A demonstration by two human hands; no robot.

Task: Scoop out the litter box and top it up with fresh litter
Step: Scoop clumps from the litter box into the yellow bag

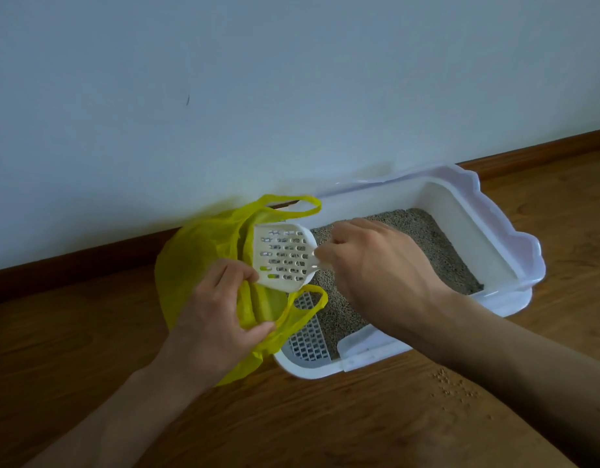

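Wooden floor (291, 417) meets a pale wall. One right hand (376, 265) grips the handle of one white slotted scoop (283, 256), blade pointing left over one yellow bag (197, 258), whose rim the left hand (220, 312) pinches. One white litter box (487, 217) of grey litter (427, 238) lies just right.

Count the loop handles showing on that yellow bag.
2: one handle lies by the wall behind the scoop; the other handle drapes over the litter box grate.

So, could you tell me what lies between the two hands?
In the head view, the white slotted scoop held over the yellow bag, between left hand and right hand.
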